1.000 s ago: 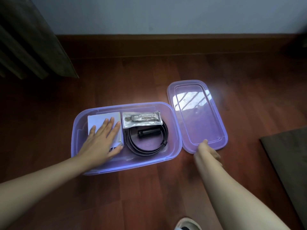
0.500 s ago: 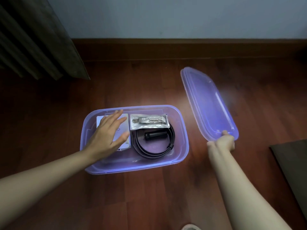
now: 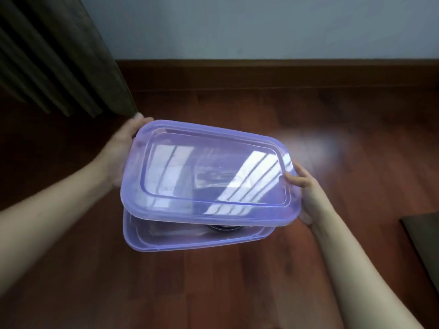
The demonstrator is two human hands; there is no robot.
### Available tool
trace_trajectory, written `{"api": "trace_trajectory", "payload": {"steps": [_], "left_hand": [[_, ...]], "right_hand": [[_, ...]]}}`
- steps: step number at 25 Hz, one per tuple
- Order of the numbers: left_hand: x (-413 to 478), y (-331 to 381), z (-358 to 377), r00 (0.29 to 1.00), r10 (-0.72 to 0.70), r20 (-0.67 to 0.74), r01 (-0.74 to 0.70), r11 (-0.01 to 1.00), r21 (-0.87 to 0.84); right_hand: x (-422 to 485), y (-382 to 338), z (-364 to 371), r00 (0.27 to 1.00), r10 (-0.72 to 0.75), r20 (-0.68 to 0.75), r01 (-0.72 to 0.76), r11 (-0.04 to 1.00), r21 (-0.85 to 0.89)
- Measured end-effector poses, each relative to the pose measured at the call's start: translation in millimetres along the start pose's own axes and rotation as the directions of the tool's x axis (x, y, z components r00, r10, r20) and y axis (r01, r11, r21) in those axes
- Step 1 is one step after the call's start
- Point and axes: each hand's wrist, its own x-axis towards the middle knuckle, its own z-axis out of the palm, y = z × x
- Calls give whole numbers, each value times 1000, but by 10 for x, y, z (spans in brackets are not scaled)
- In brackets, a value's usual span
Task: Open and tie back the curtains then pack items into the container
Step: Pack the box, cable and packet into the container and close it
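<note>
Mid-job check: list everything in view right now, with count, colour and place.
lid: 1, translucent purple, held tilted above the container, not seated
container: 1, translucent purple, on the floor under the lid
coiled cable: 1, black, inside the container, glimpsed below the lid's near edge; other contents too blurred to tell
curtain: 1, dark brown, upper left
mat: 1, dark grey, on the floor at the right edge
floor: 1, reddish-brown wood
baseboard: 1, brown, along the wall's foot
wall: 1, pale grey-blue, top
left hand: 1, grips the lid's left end
right hand: 1, grips the lid's right end, thumb on top
</note>
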Motion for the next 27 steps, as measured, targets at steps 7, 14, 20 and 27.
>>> {"api": "trace_trajectory", "payload": {"steps": [7, 14, 20, 27], "left_hand": [[-313, -444, -251, 968, 172, -183, -101, 933, 345], [-215, -658, -479, 961, 181, -210, -53, 863, 502], [-143, -733, -508, 965, 179, -191, -36, 815, 579], [-70, -799, -556, 966, 85, -243, 79, 801, 594]], "right_hand": [[-20, 320, 44, 917, -367, -155, 117, 621, -775], [-118, 458, 247, 912, -397, -106, 155, 572, -805], [-139, 465, 282, 930, -346, -122, 132, 628, -767], [-33, 425, 213, 978, -124, -169, -9, 780, -625]]}}
